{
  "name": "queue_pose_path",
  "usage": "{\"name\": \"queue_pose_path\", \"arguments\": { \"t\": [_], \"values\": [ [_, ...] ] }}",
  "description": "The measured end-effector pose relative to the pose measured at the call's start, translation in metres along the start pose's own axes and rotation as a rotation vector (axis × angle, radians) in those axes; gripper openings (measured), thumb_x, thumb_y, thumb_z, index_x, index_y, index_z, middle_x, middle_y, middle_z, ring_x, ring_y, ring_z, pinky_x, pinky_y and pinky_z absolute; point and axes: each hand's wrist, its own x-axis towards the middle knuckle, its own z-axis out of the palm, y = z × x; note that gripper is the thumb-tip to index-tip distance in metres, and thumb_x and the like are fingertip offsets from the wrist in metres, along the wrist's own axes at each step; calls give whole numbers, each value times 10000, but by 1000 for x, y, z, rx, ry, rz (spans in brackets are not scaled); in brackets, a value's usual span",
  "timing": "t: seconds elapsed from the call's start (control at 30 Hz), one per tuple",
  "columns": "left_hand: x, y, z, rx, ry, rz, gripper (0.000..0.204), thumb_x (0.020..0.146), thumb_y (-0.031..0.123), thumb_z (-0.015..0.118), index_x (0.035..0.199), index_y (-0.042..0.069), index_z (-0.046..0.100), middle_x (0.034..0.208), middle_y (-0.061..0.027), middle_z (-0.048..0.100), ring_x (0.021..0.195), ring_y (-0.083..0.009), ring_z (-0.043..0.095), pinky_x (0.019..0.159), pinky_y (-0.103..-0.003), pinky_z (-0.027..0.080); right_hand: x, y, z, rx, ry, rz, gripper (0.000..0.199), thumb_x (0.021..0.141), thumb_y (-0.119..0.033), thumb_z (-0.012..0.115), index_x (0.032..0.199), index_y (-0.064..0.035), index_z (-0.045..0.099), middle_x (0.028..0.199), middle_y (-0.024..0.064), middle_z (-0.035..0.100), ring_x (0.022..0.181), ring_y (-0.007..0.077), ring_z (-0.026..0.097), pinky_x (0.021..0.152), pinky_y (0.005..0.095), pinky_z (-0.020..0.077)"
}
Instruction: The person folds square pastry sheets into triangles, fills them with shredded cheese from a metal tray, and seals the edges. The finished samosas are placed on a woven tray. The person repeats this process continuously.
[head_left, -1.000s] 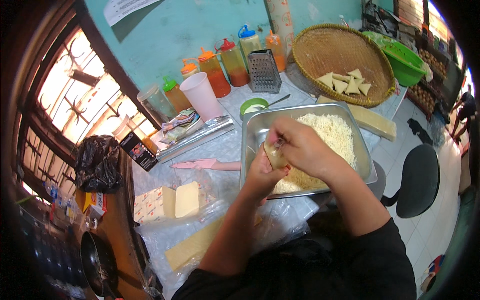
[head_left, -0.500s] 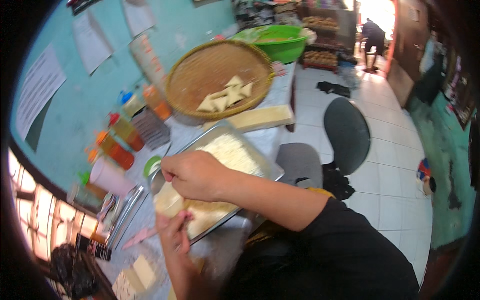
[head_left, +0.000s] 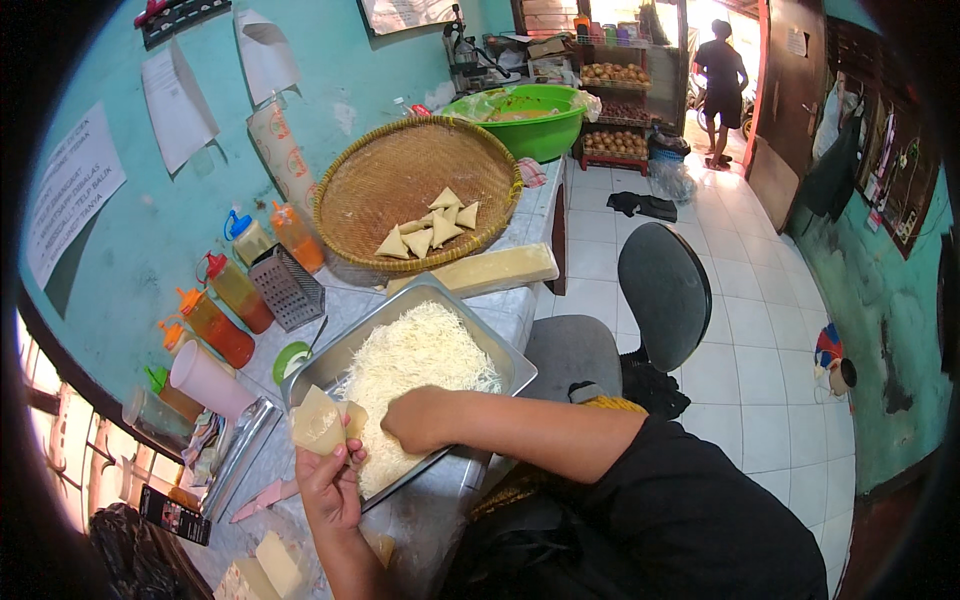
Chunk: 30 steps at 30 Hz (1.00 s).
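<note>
Lowered to white grated shreds, my right hand curls, contents hidden from me, while my left hand pinches a pale dough cone, seemingly steadying it, by the silver metal tray's left end.

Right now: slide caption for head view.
Left hand holds a folded pastry sheet; right hand reaches into pale shreds in a metal tray.

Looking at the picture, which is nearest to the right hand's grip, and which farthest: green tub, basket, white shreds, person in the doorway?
1. White shreds: right at the right hand's grip, in the tray.
2. Basket: beyond the tray, on the table.
3. Green tub: behind the basket, to its right.
4. Person: across the room, in the doorway.
</note>
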Motion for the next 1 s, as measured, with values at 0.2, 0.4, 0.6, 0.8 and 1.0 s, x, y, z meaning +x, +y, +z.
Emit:
{"name": "queue_pose_path", "arguments": {
  "t": [0.2, 0.4, 0.6, 0.8, 1.0],
  "values": [
    [1, -1, 0, -1, -7, -1, 563, 756, -78, 551, 1277, 37, 371, 1109, -160, 574, 760, -170, 599, 672, -291, 516, -1, 11, 3, -22, 120, 89, 240, 712, -126, 557, 884, -37, 699, 905, 171, 662, 875, 318, 638, 740, 424, 497],
    [1, -3, -3, 31, 7, 14, 581, 744, -94, 543, 1282, 36, 367, 1096, -159, 580, 721, -158, 595, 647, -282, 503, 4, 4, 6, -12, 2, -55, 236, 719, -126, 537, 862, -14, 687, 880, 192, 655, 857, 336, 634, 747, 421, 492],
    [1, -3, -1, 62, 17, 9, 585, 740, -109, 545, 1281, 24, 366, 1090, -163, 585, 741, -163, 612, 663, -273, 514, -2, 9, -7, -37, 31, 85, 263, 739, -119, 532, 932, 3, 663, 915, 222, 638, 875, 366, 623, 761, 424, 494],
    [1, -6, 1, 166, 15, 38, 569, 732, -95, 578, 1258, 28, 401, 1087, -125, 592, 869, -169, 606, 688, -257, 515, 5, 9, 10, -93, -109, -76, 260, 749, -130, 511, 931, -15, 657, 928, 224, 634, 894, 356, 619, 788, 432, 479],
    [6, -12, -4, 335, -122, 51, 605, 699, -25, 604, 1266, 43, 405, 1130, -50, 540, 1013, -146, 516, 797, -265, 433, 1, 36, -14, 81, 413, -45, 133, 693, -120, 587, 768, -30, 648, 821, 167, 624, 761, 310, 608, 715, 393, 482]
  ]
}}
